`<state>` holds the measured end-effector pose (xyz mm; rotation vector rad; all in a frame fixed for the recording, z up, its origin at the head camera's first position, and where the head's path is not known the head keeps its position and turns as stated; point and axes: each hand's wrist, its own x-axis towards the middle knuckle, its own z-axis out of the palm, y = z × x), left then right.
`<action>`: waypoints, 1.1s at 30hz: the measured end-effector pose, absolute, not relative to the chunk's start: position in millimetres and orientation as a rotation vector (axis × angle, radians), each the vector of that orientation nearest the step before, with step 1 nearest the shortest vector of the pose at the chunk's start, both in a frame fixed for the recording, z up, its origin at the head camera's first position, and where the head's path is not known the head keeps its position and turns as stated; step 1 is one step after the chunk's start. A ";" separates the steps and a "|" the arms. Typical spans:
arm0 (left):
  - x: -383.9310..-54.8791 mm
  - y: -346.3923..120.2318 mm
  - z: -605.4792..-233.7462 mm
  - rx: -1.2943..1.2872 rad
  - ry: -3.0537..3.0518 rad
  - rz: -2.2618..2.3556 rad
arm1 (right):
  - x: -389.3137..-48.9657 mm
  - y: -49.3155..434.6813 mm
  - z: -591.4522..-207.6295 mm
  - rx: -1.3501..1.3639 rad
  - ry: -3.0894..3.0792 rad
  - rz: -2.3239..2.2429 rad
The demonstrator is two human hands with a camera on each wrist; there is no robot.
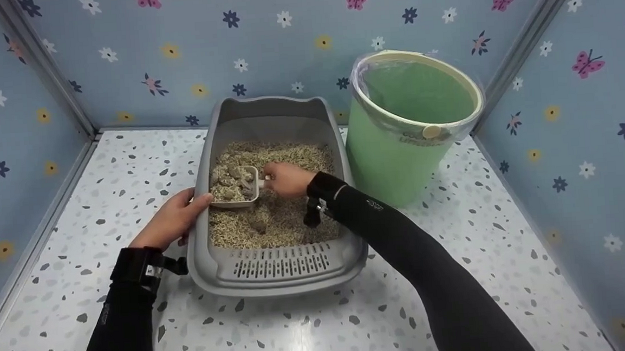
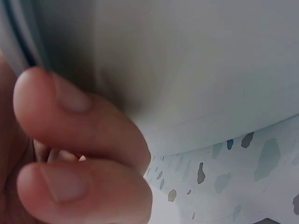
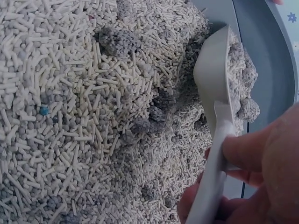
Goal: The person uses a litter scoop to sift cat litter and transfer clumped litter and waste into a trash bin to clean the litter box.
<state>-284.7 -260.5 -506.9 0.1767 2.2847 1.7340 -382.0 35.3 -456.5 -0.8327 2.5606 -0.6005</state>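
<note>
A grey litter box (image 1: 281, 288) holds pellet litter (image 1: 273, 235) with darker clumps in it. My right hand (image 1: 289, 179) grips the handle of a white litter scoop (image 1: 259, 183), which is heaped with clumps and pellets near the box's left wall. In the right wrist view, thumb and fingers wrap the scoop handle (image 3: 210, 177), and a dark clump (image 3: 119, 42) lies in the litter. My left hand (image 1: 171, 221) holds the left rim of the box, its thumb on top. The left wrist view shows curled fingers (image 2: 84, 121) against the box's outer wall (image 2: 201, 60).
To the right of the box stands a green trash bin (image 1: 393, 159), its rim covered by a clear plastic bag (image 1: 361, 77). Flowered blue walls (image 1: 288, 41) close in the back and both sides. The speckled floor (image 1: 279, 335) extends around the box.
</note>
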 end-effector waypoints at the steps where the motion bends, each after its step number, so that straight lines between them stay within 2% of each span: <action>1: -284.6 -260.4 -507.2 0.174 2.284 1.734 | -382.1 35.2 -456.5 -0.833 2.560 -0.603; 33: -285.4 -259.9 -507.3 0.184 2.272 1.734 | -377.1 38.7 -449.8 -0.825 2.567 -0.633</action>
